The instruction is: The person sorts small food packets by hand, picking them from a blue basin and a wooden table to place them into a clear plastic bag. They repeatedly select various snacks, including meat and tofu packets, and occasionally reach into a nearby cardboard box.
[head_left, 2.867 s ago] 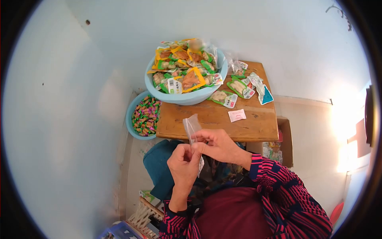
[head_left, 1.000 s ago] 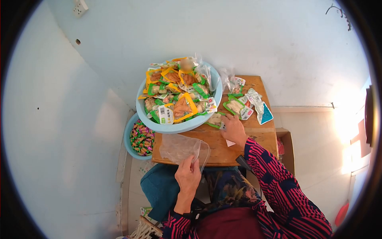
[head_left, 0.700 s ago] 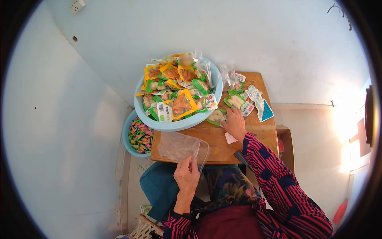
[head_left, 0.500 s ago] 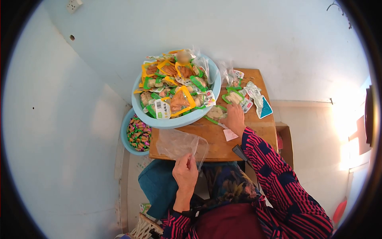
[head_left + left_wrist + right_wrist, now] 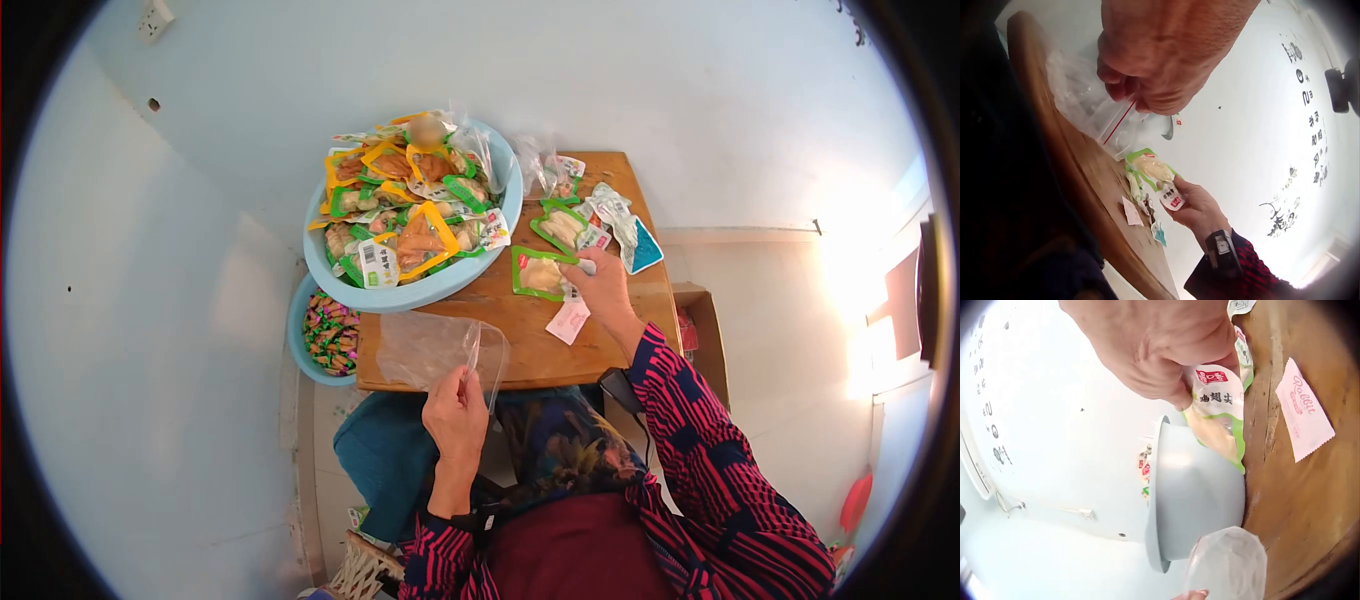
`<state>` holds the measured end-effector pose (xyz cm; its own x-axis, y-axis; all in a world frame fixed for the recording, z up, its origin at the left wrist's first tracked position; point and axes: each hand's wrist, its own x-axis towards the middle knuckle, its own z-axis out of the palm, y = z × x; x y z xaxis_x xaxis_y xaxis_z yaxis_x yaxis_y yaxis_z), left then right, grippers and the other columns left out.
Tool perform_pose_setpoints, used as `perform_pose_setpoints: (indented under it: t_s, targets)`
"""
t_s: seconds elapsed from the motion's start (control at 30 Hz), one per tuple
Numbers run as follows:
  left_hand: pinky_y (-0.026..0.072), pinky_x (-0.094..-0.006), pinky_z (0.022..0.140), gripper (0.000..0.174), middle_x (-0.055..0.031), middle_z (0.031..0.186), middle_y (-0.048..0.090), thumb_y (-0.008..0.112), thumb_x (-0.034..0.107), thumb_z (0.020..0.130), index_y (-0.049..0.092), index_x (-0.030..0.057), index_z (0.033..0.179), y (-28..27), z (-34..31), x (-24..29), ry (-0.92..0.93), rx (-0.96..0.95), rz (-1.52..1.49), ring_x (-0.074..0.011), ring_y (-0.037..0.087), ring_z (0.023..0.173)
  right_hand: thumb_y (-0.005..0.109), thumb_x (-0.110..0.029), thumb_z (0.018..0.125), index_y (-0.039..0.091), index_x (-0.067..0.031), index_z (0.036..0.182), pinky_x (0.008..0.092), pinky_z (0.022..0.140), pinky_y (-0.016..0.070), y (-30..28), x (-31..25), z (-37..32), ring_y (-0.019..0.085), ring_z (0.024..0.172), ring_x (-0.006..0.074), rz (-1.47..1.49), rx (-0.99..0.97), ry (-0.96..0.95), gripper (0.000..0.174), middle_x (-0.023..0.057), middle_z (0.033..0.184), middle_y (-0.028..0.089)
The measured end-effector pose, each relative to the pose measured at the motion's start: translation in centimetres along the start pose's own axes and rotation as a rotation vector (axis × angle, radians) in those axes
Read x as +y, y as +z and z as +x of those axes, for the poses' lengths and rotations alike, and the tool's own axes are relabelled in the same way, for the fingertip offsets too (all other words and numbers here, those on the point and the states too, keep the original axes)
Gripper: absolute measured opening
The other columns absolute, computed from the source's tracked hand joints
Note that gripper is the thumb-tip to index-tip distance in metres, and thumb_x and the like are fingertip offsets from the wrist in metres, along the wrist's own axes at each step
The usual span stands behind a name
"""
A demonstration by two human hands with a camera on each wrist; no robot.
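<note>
My left hand (image 5: 457, 418) pinches the edge of a clear plastic bag (image 5: 425, 345) at the table's front edge; the left wrist view shows a red line along the mouth of the bag (image 5: 1110, 125). In my right hand (image 5: 608, 293) is a green-edged packet (image 5: 540, 274) with pale food inside, gripped by its white labelled end. The right wrist view shows this packet (image 5: 1219, 415) between thumb and fingers, close to the outer wall of the blue basin (image 5: 1194, 481). A pink-white sachet (image 5: 568, 321) lies on the wood below the packet.
The large blue basin (image 5: 408, 296), heaped with packets, stands at the table's left. More packets (image 5: 563, 226) and a blue-cornered one (image 5: 647, 248) lie at the back right of the table (image 5: 520, 350). A smaller basin (image 5: 297, 335) stands lower left, a cardboard box (image 5: 712, 345) lower right.
My right hand has gone from working at the bag with the left to the packet, which it now grips and has turned. The bag has come to lie spread over the table edge, still held by the left.
</note>
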<state>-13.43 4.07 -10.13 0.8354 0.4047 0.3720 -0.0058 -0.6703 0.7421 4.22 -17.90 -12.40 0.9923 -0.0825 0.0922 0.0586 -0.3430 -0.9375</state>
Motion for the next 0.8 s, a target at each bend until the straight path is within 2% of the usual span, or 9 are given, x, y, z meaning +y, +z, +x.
perform_pose_setpoints:
  t_s: [0.03,0.1,0.2,0.33,0.4,0.8]
  targets:
    - [0.0488,-0.0323,0.057,0.013,-0.0137,0.077,0.066,0.071,0.006,0.087,0.07,-0.0024,0.096,0.1,0.0,0.1,0.0,-0.004,-0.002,-0.023,0.062,0.062,0.079,-0.016,0.083,0.071,0.0007,0.094,0.0327,0.058,0.0499,-0.5,-0.5,-0.5,0.064,0.063,0.0148,-0.002,0.003,0.003,0.022,0.0093,0.076,0.069]
    - [0.05,-0.0356,0.058,0.012,-0.0128,0.079,0.066,0.072,0.007,0.087,0.07,-0.0004,0.096,0.3,0.1,0.2,-0.007,-0.02,-0.009,-0.0267,0.064,0.065,0.074,-0.012,0.089,0.07,0.0021,0.092,0.0269,0.054,0.0475,-1.3,-1.5,-1.6,0.06,0.063,0.008,0.412,-0.033,0.128,0.015,0.0036,0.076,0.068]
    - [0.0505,-0.0362,0.059,0.013,-0.0137,0.08,0.067,0.072,0.007,0.087,0.07,-0.0008,0.096,0.8,0.1,0.1,0.022,-0.017,-0.007,-0.0279,0.065,0.067,0.072,-0.01,0.093,0.068,-0.0016,0.096,0.0226,0.057,0.0498,-2.7,-2.3,-3.3,0.061,0.065,0.0051,0.537,-0.067,0.24,0.009,0.001,0.08,0.069]
    - [0.0511,-0.0369,0.06,0.013,-0.0142,0.081,0.068,0.072,0.007,0.086,0.07,-0.0012,0.096,1.1,0.2,0.5,0.015,-0.045,-0.014,-0.0289,0.066,0.068,0.071,-0.009,0.093,0.068,-0.0001,0.093,0.0233,0.055,0.0499,-3.8,-1.7,-5.1,0.062,0.064,0.0058,0.542,-0.097,0.298,0.009,0.002,0.08,0.069]
    - [0.0487,-0.0317,0.057,0.012,-0.0136,0.076,0.067,0.071,0.006,0.088,0.07,-0.0036,0.095,1.3,0.3,0.6,0.055,-0.018,-0.011,-0.0209,0.062,0.062,0.07,-0.009,0.094,0.068,-0.0003,0.094,0.0237,0.057,0.0518,-4.0,-2.6,-5.9,0.063,0.065,0.0062,0.63,-0.098,0.335,0.009,0.0024,0.081,0.07]
    - [0.0481,-0.0311,0.057,0.013,-0.0124,0.076,0.066,0.071,0.004,0.087,0.07,-0.0036,0.097,1.3,0.4,1.1,0.041,-0.02,-0.029,-0.0191,0.06,0.061,0.069,-0.011,0.095,0.07,0.0014,0.096,0.0243,0.06,0.0532,-4.4,-2.4,-6.9,0.065,0.068,0.0069,0.674,-0.12,0.356,0.012,0.0037,0.084,0.071]
